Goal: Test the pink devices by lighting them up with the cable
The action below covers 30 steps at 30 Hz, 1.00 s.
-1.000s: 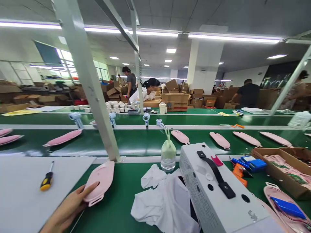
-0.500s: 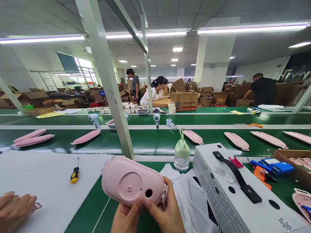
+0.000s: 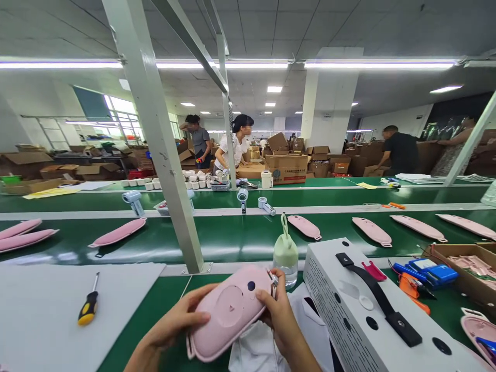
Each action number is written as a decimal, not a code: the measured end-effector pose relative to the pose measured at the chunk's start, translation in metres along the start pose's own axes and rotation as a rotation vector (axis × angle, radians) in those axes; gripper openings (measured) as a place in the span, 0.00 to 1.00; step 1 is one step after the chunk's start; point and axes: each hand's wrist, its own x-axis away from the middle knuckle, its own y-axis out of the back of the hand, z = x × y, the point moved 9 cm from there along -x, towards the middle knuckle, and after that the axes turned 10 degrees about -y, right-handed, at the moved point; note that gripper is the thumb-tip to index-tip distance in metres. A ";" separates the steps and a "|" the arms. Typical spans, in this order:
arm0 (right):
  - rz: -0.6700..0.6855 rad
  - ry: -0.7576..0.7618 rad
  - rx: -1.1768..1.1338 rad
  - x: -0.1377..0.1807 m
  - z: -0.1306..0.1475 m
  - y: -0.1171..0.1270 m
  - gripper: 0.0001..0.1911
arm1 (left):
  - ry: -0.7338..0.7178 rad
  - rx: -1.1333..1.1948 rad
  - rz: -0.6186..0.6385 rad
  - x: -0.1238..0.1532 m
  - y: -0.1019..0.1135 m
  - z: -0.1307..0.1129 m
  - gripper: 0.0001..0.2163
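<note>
Both of my hands hold a pink oval plastic casing low in the middle of the view, above the green bench. My left hand grips its left side from below. My right hand grips its right end, fingers by a small metal part at the top edge. The casing shows a round raised disc and a dark hole. A white cloth lies under it.
A yellow-handled screwdriver lies on a white sheet at left. A green-capped bottle and a white perforated box stand right. Pink casings ride the conveyor. A metal post rises ahead. People work beyond.
A second ago only my left hand touched the casing on the bench. It was then lifted into both hands, turned over, and now sits lower and tilted.
</note>
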 end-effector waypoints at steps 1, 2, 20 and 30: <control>0.012 0.018 0.025 -0.005 -0.002 0.003 0.31 | 0.021 -0.072 0.105 -0.006 -0.011 0.005 0.21; 0.034 0.039 0.051 -0.008 -0.003 0.005 0.30 | 0.050 -0.113 0.172 -0.010 -0.019 0.011 0.20; 0.124 -0.025 0.141 -0.016 -0.025 0.004 0.33 | 0.150 0.102 0.267 -0.006 -0.042 0.046 0.34; 0.177 -0.054 0.161 -0.015 -0.025 0.001 0.34 | 0.185 0.076 0.266 -0.006 -0.042 0.045 0.35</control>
